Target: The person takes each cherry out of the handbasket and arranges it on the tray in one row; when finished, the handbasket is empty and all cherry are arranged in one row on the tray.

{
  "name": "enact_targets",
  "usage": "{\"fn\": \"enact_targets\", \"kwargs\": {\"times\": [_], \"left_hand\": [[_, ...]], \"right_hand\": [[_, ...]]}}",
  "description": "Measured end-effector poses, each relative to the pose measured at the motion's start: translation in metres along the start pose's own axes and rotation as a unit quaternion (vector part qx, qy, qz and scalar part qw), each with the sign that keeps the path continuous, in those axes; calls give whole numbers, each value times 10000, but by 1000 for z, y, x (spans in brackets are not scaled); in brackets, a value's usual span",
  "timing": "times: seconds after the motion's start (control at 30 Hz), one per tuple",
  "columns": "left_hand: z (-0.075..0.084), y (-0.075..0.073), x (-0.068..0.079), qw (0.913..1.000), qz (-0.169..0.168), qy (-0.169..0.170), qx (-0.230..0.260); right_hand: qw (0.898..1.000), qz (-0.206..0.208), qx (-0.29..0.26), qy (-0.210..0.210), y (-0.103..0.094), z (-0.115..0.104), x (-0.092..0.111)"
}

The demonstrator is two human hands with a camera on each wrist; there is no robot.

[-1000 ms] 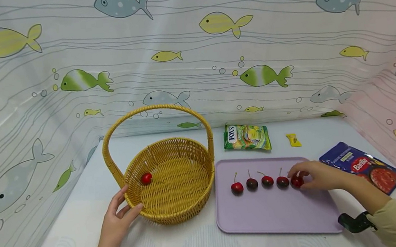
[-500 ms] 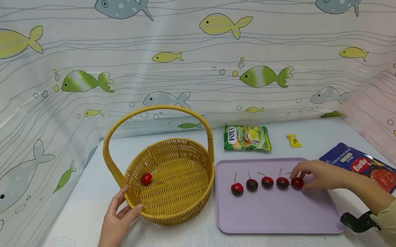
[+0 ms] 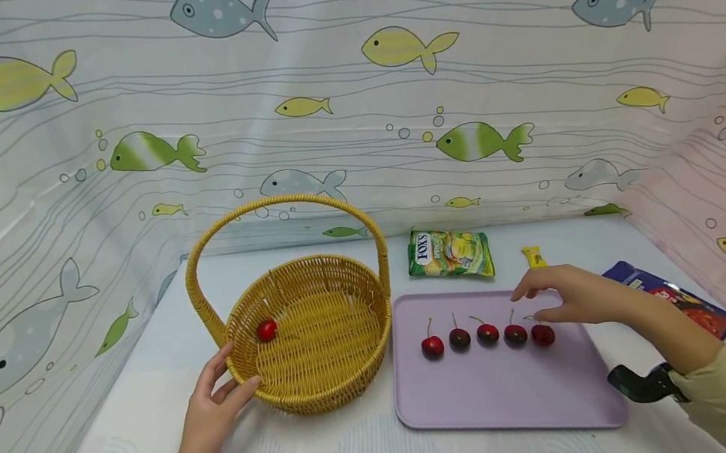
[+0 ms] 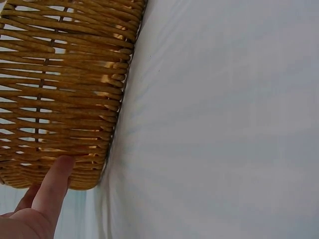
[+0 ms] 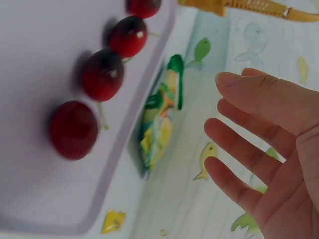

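My left hand rests against the near left side of a woven basket with a tall arched handle; its fingers look fairly straight against the wicker wall. Inside the basket lies one red cherry. Several dark red cherries with stems stand in a row on a lilac tray. Over the tray's right side hovers my right hand, empty, above the rightmost cherry. In the right wrist view its fingers are spread and apart from that cherry.
Behind the tray lie a green Fox's candy bag and a small yellow wrapped sweet. A blue Barilla pouch is on the right, partly hidden by the right arm. A fish-patterned curtain surrounds the white table.
My right hand has let go of the rightmost cherry and lifted up and away from it. The left hand stays at the basket.
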State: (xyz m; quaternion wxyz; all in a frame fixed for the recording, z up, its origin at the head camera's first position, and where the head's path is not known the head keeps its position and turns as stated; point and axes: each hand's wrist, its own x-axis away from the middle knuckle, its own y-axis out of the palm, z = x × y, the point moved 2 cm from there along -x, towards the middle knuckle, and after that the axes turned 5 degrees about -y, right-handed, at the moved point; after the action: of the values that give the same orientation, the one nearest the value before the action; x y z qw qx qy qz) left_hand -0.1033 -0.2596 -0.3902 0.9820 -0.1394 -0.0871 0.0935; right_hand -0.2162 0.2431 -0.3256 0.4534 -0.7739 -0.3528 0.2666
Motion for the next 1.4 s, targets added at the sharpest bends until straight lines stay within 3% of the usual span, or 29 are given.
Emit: {"fn": "enact_targets", "kwargs": {"times": [0.13, 0.37, 0.67, 1.4], "left_hand": [[0, 0, 0, 9999, 38, -98, -71], [0, 0, 0, 9999, 29, -115, -61], [0, -1, 1, 9999, -8, -120, 40], [-1, 0, -1, 9999, -22, -101, 14]], "right_hand": [[9994, 32, 65, -341, -5, -13, -15], [9992, -118, 26, -385, -7, -32, -40], [9954, -187, 184, -923, -4, -55, -73], [9842, -656, 6, -1643, 17, -96, -143]]}}
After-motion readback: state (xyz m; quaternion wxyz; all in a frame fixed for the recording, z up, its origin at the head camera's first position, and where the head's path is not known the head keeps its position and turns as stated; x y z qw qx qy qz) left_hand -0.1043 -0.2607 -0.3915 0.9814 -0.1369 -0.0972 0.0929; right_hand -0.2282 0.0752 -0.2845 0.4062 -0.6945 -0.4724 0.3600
